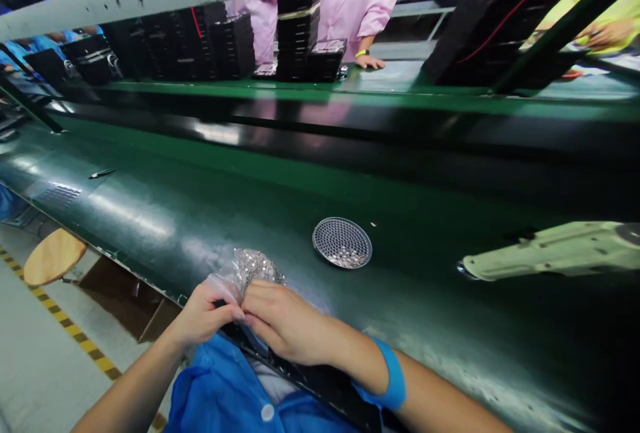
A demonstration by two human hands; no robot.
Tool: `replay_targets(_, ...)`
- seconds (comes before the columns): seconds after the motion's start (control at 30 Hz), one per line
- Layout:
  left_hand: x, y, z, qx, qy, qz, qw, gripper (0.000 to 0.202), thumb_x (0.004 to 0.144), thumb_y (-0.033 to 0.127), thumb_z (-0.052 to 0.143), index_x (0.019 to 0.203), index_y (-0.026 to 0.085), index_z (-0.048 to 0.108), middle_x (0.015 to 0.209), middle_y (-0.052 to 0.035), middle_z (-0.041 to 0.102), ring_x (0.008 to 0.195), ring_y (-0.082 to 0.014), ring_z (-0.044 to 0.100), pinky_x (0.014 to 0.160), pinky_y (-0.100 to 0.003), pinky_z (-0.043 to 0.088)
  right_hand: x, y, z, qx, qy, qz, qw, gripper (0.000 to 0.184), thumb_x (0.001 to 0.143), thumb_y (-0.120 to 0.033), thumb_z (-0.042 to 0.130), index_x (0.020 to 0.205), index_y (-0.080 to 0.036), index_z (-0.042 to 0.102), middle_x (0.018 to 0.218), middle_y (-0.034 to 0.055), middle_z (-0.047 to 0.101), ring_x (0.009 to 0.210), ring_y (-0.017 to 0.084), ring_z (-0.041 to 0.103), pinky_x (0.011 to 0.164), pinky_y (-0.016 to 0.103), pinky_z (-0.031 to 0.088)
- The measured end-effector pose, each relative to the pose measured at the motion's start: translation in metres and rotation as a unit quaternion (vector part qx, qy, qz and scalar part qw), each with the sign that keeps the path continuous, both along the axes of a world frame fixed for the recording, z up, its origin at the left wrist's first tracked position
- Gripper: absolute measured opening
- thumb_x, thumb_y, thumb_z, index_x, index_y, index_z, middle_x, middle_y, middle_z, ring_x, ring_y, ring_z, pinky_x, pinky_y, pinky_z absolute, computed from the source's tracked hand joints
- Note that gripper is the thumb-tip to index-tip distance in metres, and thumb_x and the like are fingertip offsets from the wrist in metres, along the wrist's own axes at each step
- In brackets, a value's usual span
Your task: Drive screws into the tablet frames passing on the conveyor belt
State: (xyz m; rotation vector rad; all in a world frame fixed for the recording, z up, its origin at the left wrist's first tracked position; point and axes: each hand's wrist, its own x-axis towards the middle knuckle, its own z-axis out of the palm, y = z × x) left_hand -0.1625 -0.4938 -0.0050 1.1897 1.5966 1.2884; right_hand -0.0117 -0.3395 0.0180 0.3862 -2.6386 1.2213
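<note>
A clear plastic bag [257, 265] full of small shiny metal pieces rests at the near edge of the green bench. My left hand [209, 313] pinches the bag's gathered top between thumb and fingers. Right beside it, my right hand [287, 320] grips the same top, its fingers closed and partly hiding the plastic. Beyond my right hand sits a round perforated dish [343, 242], with a heap of small silvery discs along its near side.
A pale green tool body [550, 253] lies at the right. Tweezers [102, 173] and a slotted plate [59, 194] are at the left. Black tray stacks [299, 33] line the far bench, where a person in pink rests a hand [370, 60]. A wooden stool [54, 256] stands below left.
</note>
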Motion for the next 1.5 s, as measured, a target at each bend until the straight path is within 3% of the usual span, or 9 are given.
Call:
replay_targets(0.17, 0.0, -0.002, 0.002, 0.002, 0.033, -0.01, 0.999, 0.027, 0.088, 0.042, 0.071, 0.077, 0.017, 0.075, 0.078, -0.0052, 0.076, 0.073, -0.0173, 0.069, 0.072, -0.026, 0.053, 0.003, 0.008, 0.012, 0.012, -0.042, 0.003, 0.999, 0.016, 0.096, -0.015, 0.049, 0.082, -0.019, 0.056, 0.082, 0.0029, 0.059, 0.075, 0.016, 0.052, 0.071, 0.027, 0.045)
replay_targets(0.37, 0.011, -0.002, 0.01, 0.074, 0.141, -0.013, 0.987, 0.012, 0.091, 0.02, 0.061, 0.082, 0.017, 0.069, 0.08, -0.0034, 0.074, 0.074, -0.0138, 0.068, 0.074, -0.022, 0.052, 0.016, -0.016, 0.015, 0.162, -0.032, -0.146, 0.975, 0.009, 0.088, -0.014, 0.052, 0.084, -0.016, 0.059, 0.083, 0.0059, 0.062, 0.075, 0.019, 0.05, 0.068, 0.033, 0.042)
replay_targets(0.47, 0.018, -0.003, 0.009, 0.104, 0.169, -0.008, 0.98, 0.016, 0.092, 0.017, 0.054, 0.078, 0.018, 0.062, 0.07, -0.0011, 0.067, 0.065, -0.011, 0.062, 0.065, -0.02, 0.047, 0.018, -0.025, 0.008, 0.198, 0.019, -0.157, 0.967, 0.016, 0.09, -0.015, 0.048, 0.079, -0.016, 0.059, 0.078, 0.0055, 0.062, 0.07, 0.019, 0.049, 0.064, 0.033, 0.04)
replay_targets(0.57, 0.021, -0.005, 0.008, 0.133, 0.191, -0.022, 0.972, 0.016, 0.089, 0.015, 0.05, 0.075, 0.018, 0.057, 0.068, -0.001, 0.063, 0.062, -0.0113, 0.058, 0.061, -0.021, 0.045, 0.016, -0.027, 0.003, 0.192, 0.051, -0.137, 0.97, 0.021, 0.093, -0.019, 0.048, 0.075, -0.017, 0.058, 0.074, 0.0043, 0.061, 0.067, 0.018, 0.048, 0.06, 0.032, 0.039)
replay_targets(0.73, 0.017, -0.007, 0.009, 0.089, 0.224, -0.026, 0.97, 0.016, 0.084, 0.013, 0.052, 0.069, 0.018, 0.054, 0.068, -0.0015, 0.062, 0.062, -0.0115, 0.057, 0.06, -0.022, 0.041, 0.01, -0.023, 0.003, 0.195, 0.094, -0.147, 0.965, 0.028, 0.095, -0.018, 0.044, 0.07, -0.018, 0.056, 0.068, 0.0032, 0.057, 0.061, 0.016, 0.044, 0.055, 0.031, 0.035)
replay_targets(0.9, 0.009, -0.008, 0.018, 0.082, 0.18, 0.011, 0.98, 0.019, 0.078, 0.006, 0.051, 0.064, 0.018, 0.047, 0.058, 0.0035, 0.052, 0.053, -0.0068, 0.047, 0.053, -0.019, 0.034, 0.007, 0.004, 0.024, 0.205, 0.08, -0.24, 0.946, 0.029, 0.092, -0.01, 0.045, 0.066, -0.019, 0.052, 0.064, 0.0012, 0.052, 0.06, 0.015, 0.044, 0.054, 0.031, 0.034)
replay_targets(1.13, 0.001, -0.02, 0.056, 0.027, 0.125, 0.019, 0.992, 0.02, 0.073, 0.001, 0.051, 0.062, 0.018, 0.047, 0.056, 0.0036, 0.05, 0.054, -0.0083, 0.049, 0.057, -0.022, 0.041, 0.007, 0.037, 0.062, 0.257, 0.067, -0.258, 0.929, 0.029, 0.093, -0.01, 0.051, 0.066, -0.02, 0.049, 0.067, 0.0015, 0.055, 0.062, 0.014, 0.052, 0.057, 0.031, 0.039)
replay_targets(1.27, 0.002, -0.019, 0.065, -0.004, 0.115, -0.017, 0.993, 0.02, 0.074, 0.005, 0.048, 0.059, 0.018, 0.049, 0.052, 0.0031, 0.051, 0.05, -0.0088, 0.046, 0.052, -0.022, 0.04, 0.01, 0.041, 0.066, 0.216, 0.035, -0.238, 0.946, 0.028, 0.095, -0.01, 0.05, 0.068, -0.019, 0.049, 0.068, 0.0009, 0.057, 0.062, 0.013, 0.055, 0.055, 0.031, 0.037)
replay_targets(1.5, 0.003, -0.011, 0.064, 0.019, 0.116, -0.003, 0.993, 0.02, 0.076, 0.009, 0.048, 0.059, 0.019, 0.052, 0.055, 0.0009, 0.061, 0.051, -0.0105, 0.056, 0.055, -0.022, 0.05, 0.012, 0.041, 0.063, 0.207, 0.025, -0.231, 0.95, 0.03, 0.098, -0.014, 0.052, 0.069, -0.02, 0.053, 0.069, 0.0023, 0.061, 0.062, 0.013, 0.057, 0.055, 0.033, 0.039)
